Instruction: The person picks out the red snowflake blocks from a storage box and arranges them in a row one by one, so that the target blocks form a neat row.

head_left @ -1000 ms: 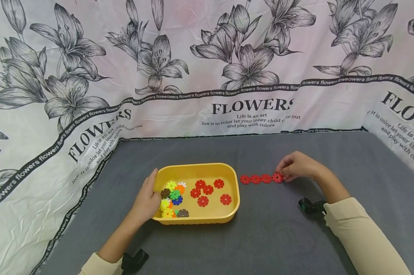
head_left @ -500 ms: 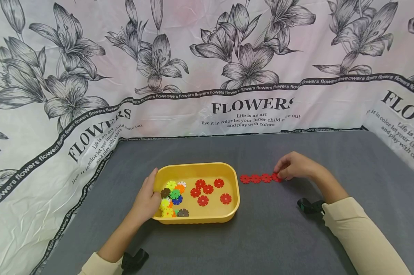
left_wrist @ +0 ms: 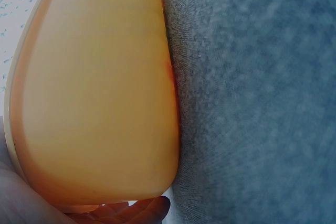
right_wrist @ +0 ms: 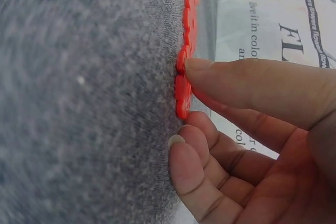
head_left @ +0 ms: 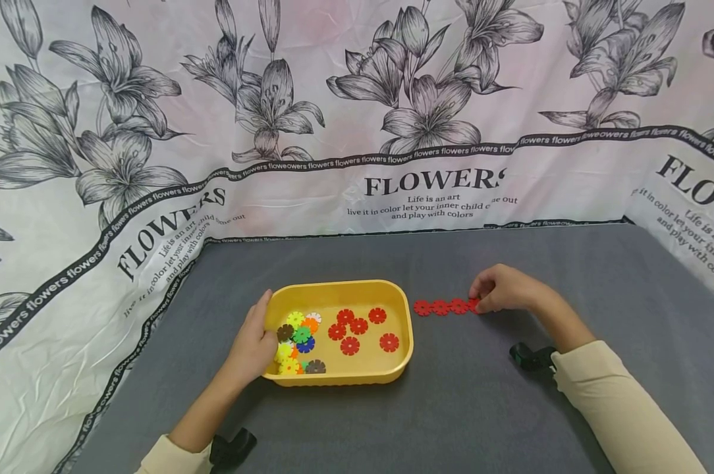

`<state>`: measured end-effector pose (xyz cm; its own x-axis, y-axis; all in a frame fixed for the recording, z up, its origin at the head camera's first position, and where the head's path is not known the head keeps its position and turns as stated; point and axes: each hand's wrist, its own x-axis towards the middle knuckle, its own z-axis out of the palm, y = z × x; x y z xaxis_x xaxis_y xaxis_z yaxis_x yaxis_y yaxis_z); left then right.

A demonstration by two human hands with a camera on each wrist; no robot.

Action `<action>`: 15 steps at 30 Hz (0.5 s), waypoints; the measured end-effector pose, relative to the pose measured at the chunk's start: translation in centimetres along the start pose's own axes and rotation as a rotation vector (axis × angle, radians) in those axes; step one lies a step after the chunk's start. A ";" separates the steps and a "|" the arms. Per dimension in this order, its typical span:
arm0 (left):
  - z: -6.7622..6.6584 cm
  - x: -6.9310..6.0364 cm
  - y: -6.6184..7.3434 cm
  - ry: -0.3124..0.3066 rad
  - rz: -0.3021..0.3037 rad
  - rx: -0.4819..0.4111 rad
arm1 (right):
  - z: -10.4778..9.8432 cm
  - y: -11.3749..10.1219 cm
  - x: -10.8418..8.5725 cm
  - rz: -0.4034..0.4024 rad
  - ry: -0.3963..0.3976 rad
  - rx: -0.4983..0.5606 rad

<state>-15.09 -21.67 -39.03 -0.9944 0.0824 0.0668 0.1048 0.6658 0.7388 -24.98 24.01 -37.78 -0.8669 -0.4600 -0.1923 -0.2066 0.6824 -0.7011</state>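
Note:
My left hand (head_left: 255,342) grips the left end wall of a yellow plastic basket (head_left: 357,380), thumb over the rim; the left wrist view shows fingertips (left_wrist: 155,211) curled round its end. Several red snowflake discs and a mixed-colour heap of discs (head_left: 301,335) lie inside. Right of the basket, a row of red snowflake discs (head_left: 440,307) lies flat on the cloth, edges meeting. My right hand (head_left: 504,289) pinches the red snowflake disc (right_wrist: 182,95) at the row's right end, thumb on its near face, index finger behind. The fingers partly cover that disc in the head view.
A dark grey cloth (head_left: 452,408) covers the table. White flower-printed fabric (head_left: 309,197) rises behind and at the sides. A black wrist strap (head_left: 531,357) sits by the right cuff and another (head_left: 232,449) by the left.
My right hand has slid slightly left along the red row, and its fingers now cover more of the end disc. The left hand and the basket have stayed in place.

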 end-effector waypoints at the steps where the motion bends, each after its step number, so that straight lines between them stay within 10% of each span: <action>1: 0.0 0.0 0.0 0.000 -0.001 -0.001 | 0.0 0.0 0.0 0.000 0.000 0.001; 15: 0.0 0.0 0.0 -0.004 -0.002 -0.009 | -0.2 -0.3 0.0 0.023 -0.015 0.012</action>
<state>-15.07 -21.70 -39.05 -0.9945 0.0841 0.0625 0.1026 0.6596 0.7446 -24.98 23.89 -37.40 -0.8643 -0.4529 -0.2189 -0.1812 0.6863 -0.7043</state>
